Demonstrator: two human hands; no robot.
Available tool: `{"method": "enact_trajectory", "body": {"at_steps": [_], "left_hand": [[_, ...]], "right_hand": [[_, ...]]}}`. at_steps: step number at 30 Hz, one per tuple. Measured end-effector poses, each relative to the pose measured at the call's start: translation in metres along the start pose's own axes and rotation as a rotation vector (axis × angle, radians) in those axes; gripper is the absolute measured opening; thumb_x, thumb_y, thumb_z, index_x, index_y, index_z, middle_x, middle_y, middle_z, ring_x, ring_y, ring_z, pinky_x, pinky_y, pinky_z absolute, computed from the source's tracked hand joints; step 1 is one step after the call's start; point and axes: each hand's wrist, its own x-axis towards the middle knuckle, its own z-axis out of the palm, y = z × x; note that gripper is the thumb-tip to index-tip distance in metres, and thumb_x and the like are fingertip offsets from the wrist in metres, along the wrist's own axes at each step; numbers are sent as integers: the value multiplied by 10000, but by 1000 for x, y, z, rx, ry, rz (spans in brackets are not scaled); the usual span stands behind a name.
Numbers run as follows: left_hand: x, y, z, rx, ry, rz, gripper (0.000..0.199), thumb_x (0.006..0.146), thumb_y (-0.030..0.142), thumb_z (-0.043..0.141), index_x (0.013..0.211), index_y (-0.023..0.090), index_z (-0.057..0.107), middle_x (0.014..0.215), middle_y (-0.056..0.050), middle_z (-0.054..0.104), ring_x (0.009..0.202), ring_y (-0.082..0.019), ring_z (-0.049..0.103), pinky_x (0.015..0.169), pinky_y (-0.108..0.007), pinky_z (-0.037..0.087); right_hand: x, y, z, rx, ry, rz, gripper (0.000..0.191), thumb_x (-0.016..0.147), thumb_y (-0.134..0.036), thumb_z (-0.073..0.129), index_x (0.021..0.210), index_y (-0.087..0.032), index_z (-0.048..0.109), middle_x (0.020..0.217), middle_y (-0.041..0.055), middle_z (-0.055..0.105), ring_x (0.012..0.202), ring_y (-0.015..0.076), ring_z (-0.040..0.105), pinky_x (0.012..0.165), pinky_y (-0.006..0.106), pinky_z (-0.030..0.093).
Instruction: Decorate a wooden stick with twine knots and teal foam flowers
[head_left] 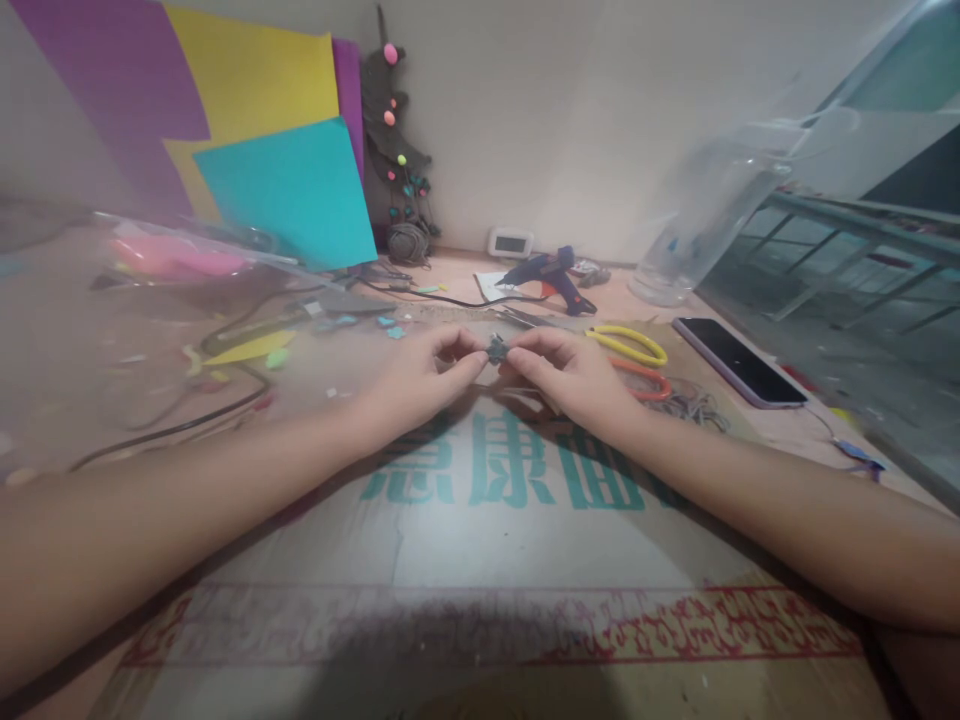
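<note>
Head-worn view, looking forward and down (both forearms reach in).

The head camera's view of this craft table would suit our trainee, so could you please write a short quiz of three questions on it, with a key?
1. True or false: the glue gun lies nearer to the wall than the phone does.
2. What colours are the two handle loops of the scissors?
A) both pink
B) one yellow, one orange
C) both blue
3. Which hand or hands have their fingertips on the small dark piece?

Key: 1 true; 2 B; 3 both, the left hand and the right hand.
</note>
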Motion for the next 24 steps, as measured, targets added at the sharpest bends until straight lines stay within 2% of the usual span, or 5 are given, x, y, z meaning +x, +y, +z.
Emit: {"method": "enact_trajectory", "body": {"at_steps": [5, 9, 14, 22, 24], "left_hand": [[0, -1, 0, -16, -19, -10, 118, 859, 298, 578, 852, 206, 651, 867, -20, 714, 860, -197, 643, 793, -306, 486], [0, -1, 1, -45, -20, -27, 189, 856, 334, 598, 960, 196, 677, 981, -44, 737, 926, -207, 661, 843, -321, 497], [-1, 1, 1, -7, -35, -20, 179, 866, 359, 600, 873, 190, 660, 887, -30, 723, 848, -196, 646, 795, -315, 491], [-1, 2, -1, 34, -27, -8, 148, 862, 321, 579, 788, 198, 615, 803, -13, 694, 791, -184, 627, 734, -293, 470], [-1, 2, -1, 47, -27, 0, 158, 863, 328, 575, 786, 196, 618, 799, -12, 696, 792, -186, 628, 731, -289, 474]], "right_hand": [[-1, -5, 0, -87, 0, 19, 232, 900, -369, 615, 763, -187, 652, 714, -1, 677, 649, 130, 598, 596, 258, 442], [-2, -7, 1, -148, 16, -15, 187, 891, -326, 613, 770, -190, 656, 713, -5, 678, 664, 138, 600, 609, 259, 435], [-3, -7, 2, -236, -24, -103, 148, 881, -278, 610, 798, -183, 687, 720, -4, 692, 666, 138, 590, 633, 257, 432], [-3, -6, 1, -229, -66, -119, 255, 936, -361, 562, 820, -180, 699, 761, 13, 704, 722, 156, 621, 681, 270, 452], [-3, -5, 2, -223, -60, -113, 219, 920, -349, 586, 843, -184, 708, 790, 15, 720, 745, 165, 635, 701, 279, 461]]}}
